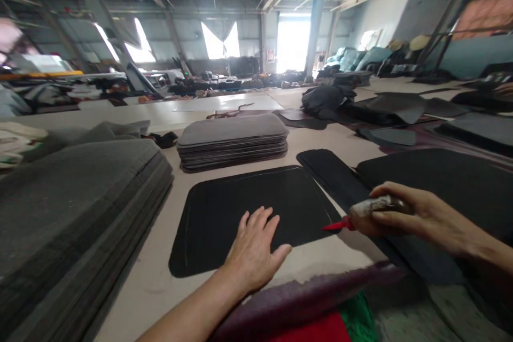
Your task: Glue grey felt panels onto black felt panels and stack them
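Note:
A flat black panel (224, 197) with rounded corners lies on the table, with a pale line running along its far and side edges. My left hand (256, 251) rests flat on its near part, fingers spread. In my right hand (417, 219) is a glue bottle (377, 207) with a smeared body and a red pointed nozzle. The nozzle tip is at the panel's near right corner, close to the pale line; whether it touches cannot be made out.
Behind the panel stands a stack of grey rounded sheets (236, 141). A thick pile of dark grey sheets (92, 197) fills the left. Black strips (332, 173) and a large black piece (449, 176) lie at right. A dark bundle (326, 100) sits farther back. Purple material (304, 296) hangs along the near edge.

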`<state>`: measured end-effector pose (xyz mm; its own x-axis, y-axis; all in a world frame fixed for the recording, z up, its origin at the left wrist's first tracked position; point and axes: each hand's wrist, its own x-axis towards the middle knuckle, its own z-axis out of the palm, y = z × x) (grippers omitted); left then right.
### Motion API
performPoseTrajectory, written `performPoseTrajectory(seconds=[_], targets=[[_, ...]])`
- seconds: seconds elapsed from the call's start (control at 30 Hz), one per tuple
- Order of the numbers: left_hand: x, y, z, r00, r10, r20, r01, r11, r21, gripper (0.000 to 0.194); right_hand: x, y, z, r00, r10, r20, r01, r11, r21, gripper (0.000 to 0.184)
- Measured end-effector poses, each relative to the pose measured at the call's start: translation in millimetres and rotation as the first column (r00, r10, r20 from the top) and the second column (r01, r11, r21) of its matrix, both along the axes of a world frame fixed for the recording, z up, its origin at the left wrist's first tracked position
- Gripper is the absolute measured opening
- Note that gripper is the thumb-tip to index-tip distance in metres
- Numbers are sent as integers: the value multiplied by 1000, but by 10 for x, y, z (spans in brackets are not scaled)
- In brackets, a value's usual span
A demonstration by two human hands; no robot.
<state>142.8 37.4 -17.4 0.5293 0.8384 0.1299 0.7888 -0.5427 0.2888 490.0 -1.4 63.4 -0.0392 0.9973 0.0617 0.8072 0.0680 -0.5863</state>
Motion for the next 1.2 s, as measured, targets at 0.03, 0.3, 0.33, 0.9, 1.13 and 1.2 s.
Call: performPoseTrajectory(seconds=[0.03,0.3,0.33,0.9,1.13,1.2], targets=[[8,-34,10,1000,22,4,-22,1000,18,58,-56,23,7,999,33,-26,-34,999,-30,42],[-420,-361,308,998,-34,60,33,999,11,24,-540,320,117,965,258,37,-257,966,-25,33],[-583,-305,324,995,19,102,-24,999,46,25,-604,363,130,954,294,57,-293,956,-10,32],[-2014,-20,-232,777,426,464,-509,858,63,41,-1539,801,155,786,594,173,-609,792,49,29],[-1998,-25,-289,723,467,509,-570,819,59,38,-1706,871,79,770,617,162,-634,768,93,26],[-1990,-38,-289,716,471,516,-574,817,51,40,-1827,901,54,752,639,160,-657,745,113,24]])
